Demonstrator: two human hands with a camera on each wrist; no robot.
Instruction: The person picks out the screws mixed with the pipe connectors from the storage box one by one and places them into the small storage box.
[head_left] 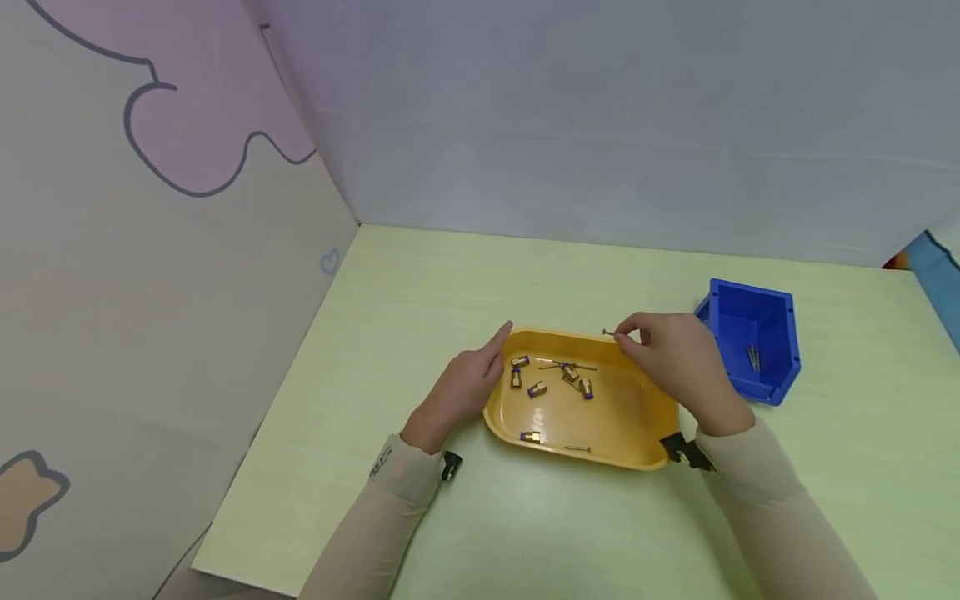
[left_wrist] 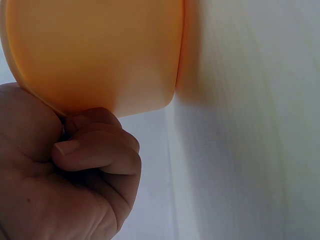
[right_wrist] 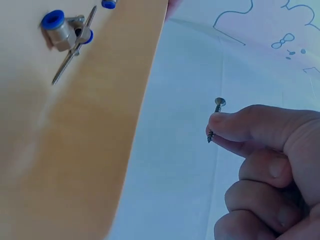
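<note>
A yellow tray (head_left: 645, 433) lies mid-table and holds several brass fittings with blue ends (head_left: 536, 389) and a few thin screws (head_left: 576, 449). My left hand (head_left: 468, 379) grips the tray's left rim; in the left wrist view its fingers (left_wrist: 95, 150) curl under the tray wall (left_wrist: 100, 50). My right hand (head_left: 671, 350) hovers over the tray's far right edge and pinches a small screw (head_left: 608, 332) between thumb and forefinger. In the right wrist view the screw (right_wrist: 216, 115) points head-up, with the tray floor (right_wrist: 60, 150) and a fitting (right_wrist: 57, 31) to the left.
A blue bin (head_left: 772, 312) stands right of the tray with a few screws (head_left: 753, 357) inside. Pale walls close the table at the back and left. The table's front edge (head_left: 240, 575) runs near my left forearm.
</note>
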